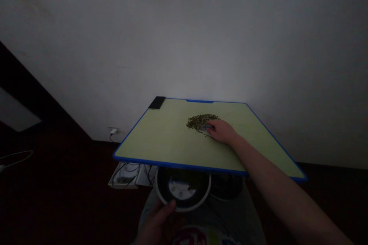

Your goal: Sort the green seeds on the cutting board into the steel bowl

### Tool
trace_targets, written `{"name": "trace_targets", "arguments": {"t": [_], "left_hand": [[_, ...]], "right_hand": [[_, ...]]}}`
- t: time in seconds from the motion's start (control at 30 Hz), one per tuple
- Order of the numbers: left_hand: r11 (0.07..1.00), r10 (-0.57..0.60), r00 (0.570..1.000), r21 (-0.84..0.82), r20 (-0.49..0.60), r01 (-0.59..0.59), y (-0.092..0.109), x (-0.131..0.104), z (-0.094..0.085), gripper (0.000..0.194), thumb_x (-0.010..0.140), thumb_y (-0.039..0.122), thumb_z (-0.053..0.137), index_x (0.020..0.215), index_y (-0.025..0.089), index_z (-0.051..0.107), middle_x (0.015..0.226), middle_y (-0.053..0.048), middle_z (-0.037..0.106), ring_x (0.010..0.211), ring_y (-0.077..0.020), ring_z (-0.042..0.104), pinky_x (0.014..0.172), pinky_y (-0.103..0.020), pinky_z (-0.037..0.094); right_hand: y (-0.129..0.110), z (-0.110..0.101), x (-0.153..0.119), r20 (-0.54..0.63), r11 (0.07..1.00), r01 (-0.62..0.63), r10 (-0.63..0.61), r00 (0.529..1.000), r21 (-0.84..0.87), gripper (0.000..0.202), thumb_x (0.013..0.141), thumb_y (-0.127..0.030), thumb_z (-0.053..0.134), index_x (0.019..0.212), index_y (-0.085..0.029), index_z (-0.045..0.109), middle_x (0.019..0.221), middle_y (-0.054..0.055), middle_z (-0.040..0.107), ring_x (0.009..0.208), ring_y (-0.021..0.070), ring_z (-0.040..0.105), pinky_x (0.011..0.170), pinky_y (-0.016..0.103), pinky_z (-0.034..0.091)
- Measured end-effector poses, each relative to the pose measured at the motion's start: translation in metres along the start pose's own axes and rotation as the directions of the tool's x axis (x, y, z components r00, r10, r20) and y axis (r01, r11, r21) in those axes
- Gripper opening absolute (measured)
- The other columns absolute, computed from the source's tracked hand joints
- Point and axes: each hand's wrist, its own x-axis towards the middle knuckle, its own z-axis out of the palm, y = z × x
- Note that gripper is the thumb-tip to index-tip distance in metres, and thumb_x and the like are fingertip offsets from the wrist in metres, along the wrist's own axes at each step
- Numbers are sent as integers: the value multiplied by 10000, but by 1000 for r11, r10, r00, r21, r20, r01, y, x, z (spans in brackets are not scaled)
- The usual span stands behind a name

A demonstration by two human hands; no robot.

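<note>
Two-handed gathering, apparently: right hand (221,131) pinches unclear item (204,127) at frame-centre granules (197,121); left hand (158,220) grips bowl (186,209); next, sweep gently.

Right forearm (270,178), bare, is slanting inward from lower right; right hand (222,131) is bending its fingers, thumb opposing in a pinch. Left hand (158,220) is sitting low, thumb lying uppermost, fingers partly hidden in shadow.

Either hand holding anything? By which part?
Left hand: bowl, by its near rim, thumb at the edge. Right hand: a small pale item, by its right side; too dim to identify.
</note>
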Motion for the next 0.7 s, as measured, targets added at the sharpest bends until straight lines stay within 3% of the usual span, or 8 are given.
{"name": "trace_targets", "arguments": {"t": [0.23, 0.43, 0.7], "left_hand": [[1000, 16, 999, 2, -28, -16, 1, -2, 1, 614, 641, 291, 817, 1213, 262, 596, 1070, -78, 779, 1077, -325, 686, 908, -423, 508], [1000, 21, 1000, -3, -11, -21, 0, -2, 2, 635, 647, 272, 812, 1234, 267, 570, 1100, -73, 773, 1023, -312, 711, 942, -441, 497], [1000, 23, 999, 5, -28, -23, -1, 0, 0, 427, 658, 277, 798, 1049, 240, 632, 1064, -71, 779, 1061, -315, 692, 892, -412, 503]], "right_hand": [[0, 0, 3, 16, 999, 41, -42, 999, 20, 382, 904, -302, 501, 1233, -169, 641, 1220, 111, 669, 1088, 229, 607, 947, 317, 431], [1, 2, 4, -3, 997, 72, -72, 997, 40, 395, 900, -293, 508, 1250, -158, 632, 1245, 111, 659, 1138, 235, 592, 990, 326, 417], [3, 1, 2, 3, 990, 107, -108, 994, 95, 393, 888, -267, 520, 1244, -149, 635, 1235, 105, 665, 1127, 226, 596, 982, 322, 421]]}}
